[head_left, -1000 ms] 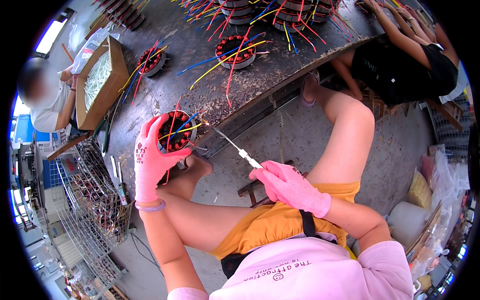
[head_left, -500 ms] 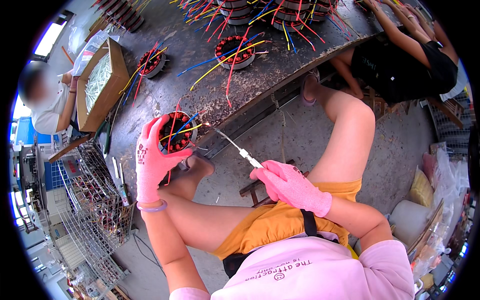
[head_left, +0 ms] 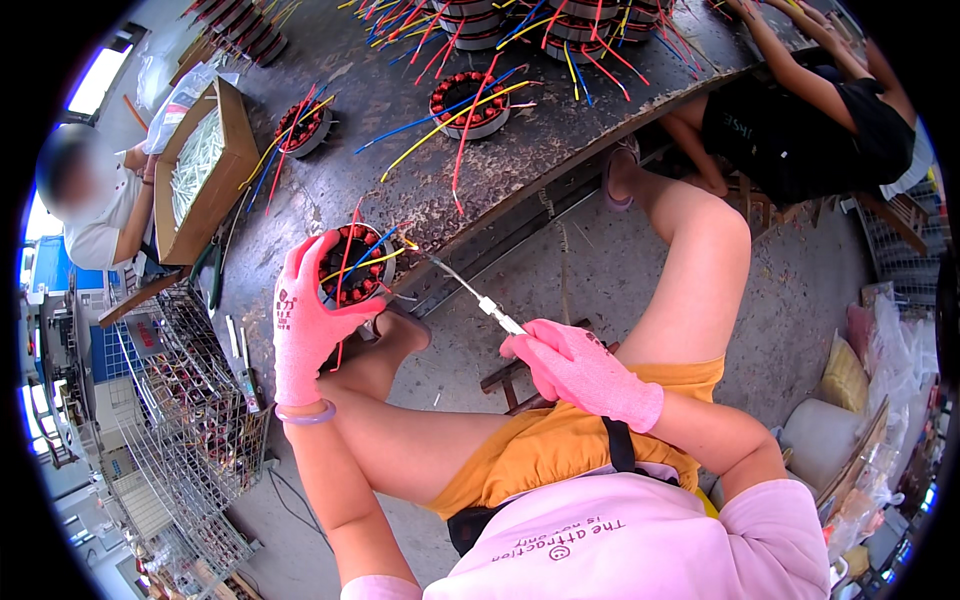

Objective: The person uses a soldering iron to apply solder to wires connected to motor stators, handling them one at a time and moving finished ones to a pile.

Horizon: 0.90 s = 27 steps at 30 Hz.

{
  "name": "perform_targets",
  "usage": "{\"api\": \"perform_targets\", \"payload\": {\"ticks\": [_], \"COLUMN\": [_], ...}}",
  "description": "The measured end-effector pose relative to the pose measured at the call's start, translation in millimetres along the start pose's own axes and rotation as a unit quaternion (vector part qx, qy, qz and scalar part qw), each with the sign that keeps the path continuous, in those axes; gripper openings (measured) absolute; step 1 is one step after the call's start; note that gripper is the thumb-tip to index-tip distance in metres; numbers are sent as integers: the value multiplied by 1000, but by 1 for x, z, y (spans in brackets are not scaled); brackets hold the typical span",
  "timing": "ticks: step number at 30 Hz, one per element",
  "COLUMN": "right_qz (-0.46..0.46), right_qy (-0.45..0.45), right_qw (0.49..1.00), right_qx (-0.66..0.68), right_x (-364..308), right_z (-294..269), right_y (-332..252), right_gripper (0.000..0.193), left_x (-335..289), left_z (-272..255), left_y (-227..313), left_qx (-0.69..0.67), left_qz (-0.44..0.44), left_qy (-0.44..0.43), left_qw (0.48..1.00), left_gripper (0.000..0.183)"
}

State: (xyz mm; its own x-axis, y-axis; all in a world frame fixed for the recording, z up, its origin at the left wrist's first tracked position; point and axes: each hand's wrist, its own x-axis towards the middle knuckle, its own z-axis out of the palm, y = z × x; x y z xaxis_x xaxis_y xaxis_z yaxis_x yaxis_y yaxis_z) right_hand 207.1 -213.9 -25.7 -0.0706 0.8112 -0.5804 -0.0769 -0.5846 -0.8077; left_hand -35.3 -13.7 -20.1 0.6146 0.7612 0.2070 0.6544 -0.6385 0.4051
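The left hand (head_left: 305,325), in a pink glove, is wrapped around a round motor stator (head_left: 355,265) with red windings and loose red, yellow and blue leads, holding it against the near edge of the dark, worn surface (head_left: 400,170). The right hand (head_left: 575,365), also in a pink glove, is closed on the white handle of a thin metal pick (head_left: 470,292), whose tip reaches up to the stator's rim by the left hand's fingers. Farther in on the surface lie two more stators, one (head_left: 470,100) near the middle with long blue, yellow and red leads trailing toward the near edge, and one (head_left: 303,128) toward the left end, while a crowd of others (head_left: 520,20) is stacked along the far edge. At the left end stands an open cardboard box (head_left: 200,170) filled with pale thin sleeves. A seated person (head_left: 95,215) in a white shirt is just beyond the box at the left, and another person (head_left: 800,110) in dark clothes sits at the right end of the surface with arms stretched onto it. Wire mesh baskets (head_left: 190,400) stand on the concrete floor (head_left: 590,260) below the left end, and bags and sacks (head_left: 870,380) are piled at the right.
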Motion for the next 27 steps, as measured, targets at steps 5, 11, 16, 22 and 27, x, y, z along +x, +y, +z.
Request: {"api": "perform_targets", "payload": {"ticks": [5, 11, 16, 22, 27], "right_qz": [-12, -46, 5, 15, 14], "right_qy": [6, 5, 6, 6, 6], "right_qw": [1000, 998, 1000, 1000, 1000], "right_qx": [-12, -30, -2, 27, 17], "right_x": [1, 1, -1, -5, -5], "right_z": [1, 0, 0, -3, -2], "right_y": [3, 5, -2, -5, -8], "right_gripper": [36, 36, 34, 32, 31], "left_x": [1, 0, -1, 0, 3], "left_z": [0, 1, 3, 2, -2], "left_y": [0, -2, -3, -8, 0], "left_qx": [-4, -8, -26, -37, -19], "left_qz": [-2, -5, -8, 6, 3], "left_qy": [-1, -2, -1, -24, -36], "left_qw": [1000, 1000, 1000, 999, 999], "left_gripper": [83, 84, 83, 85, 86]}}
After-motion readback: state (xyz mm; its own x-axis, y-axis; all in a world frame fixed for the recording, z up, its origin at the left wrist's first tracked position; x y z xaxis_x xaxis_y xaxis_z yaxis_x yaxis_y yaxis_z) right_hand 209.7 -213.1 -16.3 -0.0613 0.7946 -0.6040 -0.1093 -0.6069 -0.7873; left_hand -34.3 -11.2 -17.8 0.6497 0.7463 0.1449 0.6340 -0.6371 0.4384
